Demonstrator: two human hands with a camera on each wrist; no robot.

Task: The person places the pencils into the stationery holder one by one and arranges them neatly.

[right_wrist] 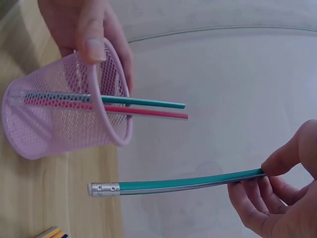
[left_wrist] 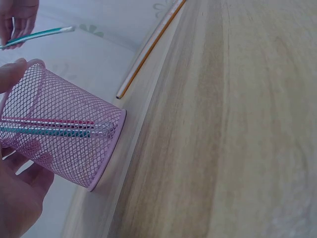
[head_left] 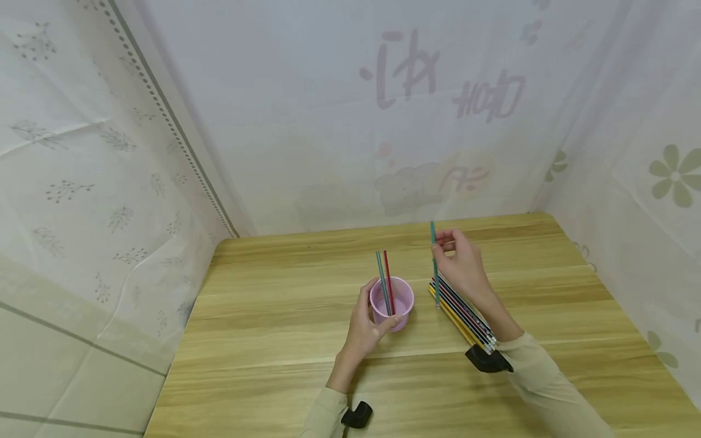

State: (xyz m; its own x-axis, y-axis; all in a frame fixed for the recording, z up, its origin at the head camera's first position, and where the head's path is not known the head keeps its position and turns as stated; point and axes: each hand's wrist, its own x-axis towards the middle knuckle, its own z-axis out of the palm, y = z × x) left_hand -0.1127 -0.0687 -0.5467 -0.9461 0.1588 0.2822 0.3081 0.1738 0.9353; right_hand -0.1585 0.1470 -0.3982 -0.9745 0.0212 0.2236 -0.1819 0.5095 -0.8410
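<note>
A pink mesh pencil cup (head_left: 404,298) stands upright on the table, and my left hand (head_left: 364,325) grips it around the side, thumb at the rim. Inside lean a red pencil (right_wrist: 158,113) and a green pencil (right_wrist: 148,101), their eraser ends at the bottom. My right hand (head_left: 461,263) pinches another green pencil (right_wrist: 188,184) near its upper end; its silver ferrule and eraser hang lowest, to the right of the cup and apart from it. Below the right hand lies a bundle of pencils (head_left: 462,313), yellow, black and red among them.
The wooden table (head_left: 263,304) spreads around the cup, with its far edge against a patterned cloth wall (head_left: 306,140). Cloth also hangs at the left and right sides. Black wrist mounts (head_left: 357,415) sit at both sleeves.
</note>
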